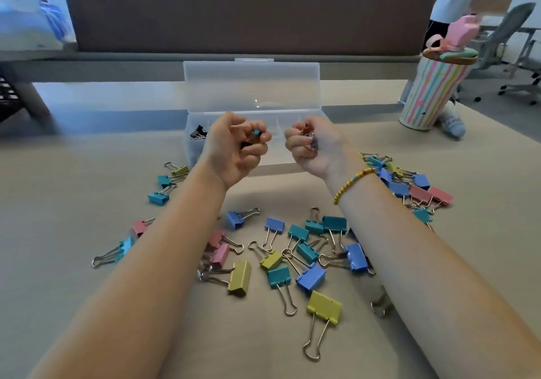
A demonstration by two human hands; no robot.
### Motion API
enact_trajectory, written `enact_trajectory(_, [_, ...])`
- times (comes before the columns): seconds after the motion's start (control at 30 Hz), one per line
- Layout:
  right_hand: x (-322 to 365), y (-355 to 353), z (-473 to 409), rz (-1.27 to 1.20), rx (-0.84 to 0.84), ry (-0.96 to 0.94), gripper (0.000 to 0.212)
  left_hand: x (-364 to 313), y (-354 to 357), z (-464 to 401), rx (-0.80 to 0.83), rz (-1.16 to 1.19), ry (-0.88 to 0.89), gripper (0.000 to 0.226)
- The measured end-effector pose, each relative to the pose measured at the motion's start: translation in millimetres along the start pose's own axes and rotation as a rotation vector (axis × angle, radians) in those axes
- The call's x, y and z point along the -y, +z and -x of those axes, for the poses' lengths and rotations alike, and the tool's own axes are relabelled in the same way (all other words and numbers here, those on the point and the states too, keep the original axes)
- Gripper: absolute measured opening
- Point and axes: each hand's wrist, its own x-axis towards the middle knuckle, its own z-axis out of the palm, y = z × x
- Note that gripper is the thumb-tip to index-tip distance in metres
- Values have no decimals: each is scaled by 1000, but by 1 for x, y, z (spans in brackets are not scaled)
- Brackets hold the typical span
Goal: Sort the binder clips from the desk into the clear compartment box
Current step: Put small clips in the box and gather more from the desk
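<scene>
Left hand: the left hand (238, 147) is hovering in front of the clear compartment box (251, 85), its grip clenching a few small binder clips (256, 133); a teal one is showing between the fingertips.
Right hand: the right hand (314, 145) is curling beside it, grasping more small clips, with a blue body and wire loops peeking out.
Box: it is sitting open on the worktop (73, 261), lid standing upright; small black clips (198, 132) are lying in its leftmost compartment. The other compartments are mostly hidden behind the hands.
Loose clips: many larger binder clips (323, 305) in yellow, blue, teal and pink are lying scattered on the worktop between and beside the forearms, well short of being sorted.
Handling: the clips are looking light, stiff and metal, with smooth painted bodies and springy wire handles; pinching the body sides or hooking a wire loop is likely the surest hold.
Risk: tiny clips are prone to slipping from a full fist when releasing one at a time.
</scene>
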Motion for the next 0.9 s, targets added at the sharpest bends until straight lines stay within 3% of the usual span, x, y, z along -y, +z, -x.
enact_trajectory(0.2, [-16, 45, -29, 29, 3, 30, 35, -36, -18, -1, -280, -4, 108, 38])
enact_trajectory(0.37, [-25, 82, -58, 76, -5, -2, 31, -68, -46, -9, -380, -8, 139, 36])
enact_trajectory(0.5, [-29, 98, -92, 117, -129, -60, 29, -81, -64, -21, -453, 62, 150, 42])
enact_trajectory(0.67, [-33, 108, -117, 448, -252, -150, 33, -84, -71, -36, -530, -52, 161, 36])
enact_trajectory(0.9, [-42, 106, -124, 904, -226, -186, 39, -82, -77, -49, -543, -146, 140, 31])
